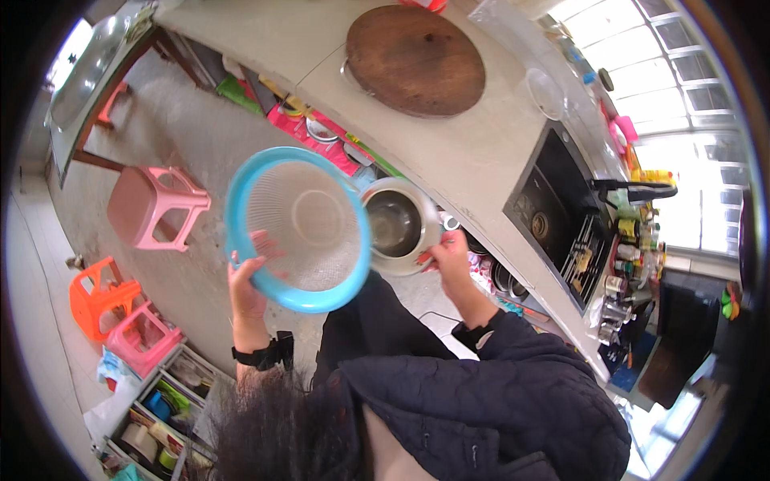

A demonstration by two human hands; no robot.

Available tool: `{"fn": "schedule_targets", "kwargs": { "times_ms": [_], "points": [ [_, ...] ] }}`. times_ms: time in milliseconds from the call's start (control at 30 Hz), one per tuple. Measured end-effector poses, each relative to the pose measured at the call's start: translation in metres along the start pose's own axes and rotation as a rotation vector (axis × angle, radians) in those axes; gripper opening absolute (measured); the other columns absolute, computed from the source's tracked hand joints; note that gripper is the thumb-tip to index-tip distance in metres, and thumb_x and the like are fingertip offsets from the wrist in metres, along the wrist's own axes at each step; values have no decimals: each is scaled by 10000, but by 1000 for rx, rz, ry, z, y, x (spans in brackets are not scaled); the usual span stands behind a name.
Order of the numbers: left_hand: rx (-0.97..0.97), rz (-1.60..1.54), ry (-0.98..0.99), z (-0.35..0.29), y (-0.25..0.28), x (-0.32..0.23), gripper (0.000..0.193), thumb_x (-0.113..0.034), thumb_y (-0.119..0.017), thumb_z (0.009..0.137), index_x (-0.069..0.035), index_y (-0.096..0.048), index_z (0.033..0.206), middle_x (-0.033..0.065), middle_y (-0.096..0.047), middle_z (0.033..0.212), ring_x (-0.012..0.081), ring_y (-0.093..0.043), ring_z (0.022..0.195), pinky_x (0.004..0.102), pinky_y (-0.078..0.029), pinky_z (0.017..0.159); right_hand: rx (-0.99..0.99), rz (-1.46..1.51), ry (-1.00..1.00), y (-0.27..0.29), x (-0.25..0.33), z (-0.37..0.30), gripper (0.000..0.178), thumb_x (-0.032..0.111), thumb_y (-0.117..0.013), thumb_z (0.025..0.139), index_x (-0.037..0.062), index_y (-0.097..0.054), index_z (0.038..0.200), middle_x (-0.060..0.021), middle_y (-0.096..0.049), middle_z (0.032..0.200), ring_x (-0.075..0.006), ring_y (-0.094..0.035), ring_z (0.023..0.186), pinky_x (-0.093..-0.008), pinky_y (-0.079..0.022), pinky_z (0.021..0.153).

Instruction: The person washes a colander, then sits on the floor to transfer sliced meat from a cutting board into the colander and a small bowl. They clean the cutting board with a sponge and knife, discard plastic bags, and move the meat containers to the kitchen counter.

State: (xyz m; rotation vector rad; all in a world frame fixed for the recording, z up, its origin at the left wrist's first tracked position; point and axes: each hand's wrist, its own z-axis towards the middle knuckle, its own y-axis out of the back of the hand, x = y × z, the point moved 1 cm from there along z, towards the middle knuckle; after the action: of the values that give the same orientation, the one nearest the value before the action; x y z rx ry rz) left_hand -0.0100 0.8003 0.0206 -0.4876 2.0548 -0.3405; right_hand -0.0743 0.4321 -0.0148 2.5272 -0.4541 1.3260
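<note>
My left hand [247, 282] is closed on the rim of a large plastic colander [314, 300] with a light blue edge and a pale mesh bowl. Some of its fingers show through the mesh, and the colander is tilted with its inside facing up. To the right, my right hand [454, 258] grips the edge of a round pot [428, 210] with a wide pale rim and a dark, shiny inside. The pot's left side lies close against the colander's rim; whether they touch I cannot tell. What the pot contains is unclear.
A counter [457, 148] runs diagonally ahead, bearing a round wooden board [415, 60] and a dark sink [553, 184] with a black faucet [634, 189]. Shelves with dishes sit beneath. Pink stool [148, 207], orange stool [96, 298] and storage rack [164, 409] stand left.
</note>
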Motion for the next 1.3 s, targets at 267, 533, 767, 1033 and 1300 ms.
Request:
{"fn": "schedule_targets", "kwargs": {
  "times_ms": [267,533,767,1033,1300],
  "points": [
    [353,-36,245,-2,-117,26,544,-74,-593,742,-14,-520,1277,161,-597,1130,323,-638,985,464,-587,693,-266,147,182,70,45,53,317,-52,-525,818,-9,-337,1069,-180,-564,874,-251,-659,622,-352,-568,474],
    [365,-73,303,4,-129,32,542,-69,-567,750,-17,-515,1287,170,-594,1141,324,-624,1016,491,-576,731,-435,122,153,81,40,81,347,29,-579,842,-20,-399,1134,-204,-566,977,-290,-667,711,-393,-573,585],
    [253,-80,211,7,-87,32,546,-67,-563,739,-19,-524,1281,154,-595,1145,301,-608,1009,501,-572,732,-485,-796,298,86,90,72,414,372,-536,937,-2,-589,1106,-261,-647,1032,-372,-624,1025,-445,-465,897],
    [-60,-58,75,-1,17,61,556,-100,-562,747,-42,-524,1299,125,-580,1192,297,-597,1048,464,-538,770,-425,-908,558,23,147,47,257,157,-516,859,-55,-628,951,-166,-627,611,-239,-654,514,-359,-515,523],
    [-712,14,-220,-5,119,130,420,15,-620,735,-39,-617,1151,4,-632,1010,106,-578,892,253,-477,766,304,-409,4,-111,21,78,219,149,-590,896,-40,-622,1001,-55,-623,701,-150,-580,471,-273,-456,436]
  ]
}}
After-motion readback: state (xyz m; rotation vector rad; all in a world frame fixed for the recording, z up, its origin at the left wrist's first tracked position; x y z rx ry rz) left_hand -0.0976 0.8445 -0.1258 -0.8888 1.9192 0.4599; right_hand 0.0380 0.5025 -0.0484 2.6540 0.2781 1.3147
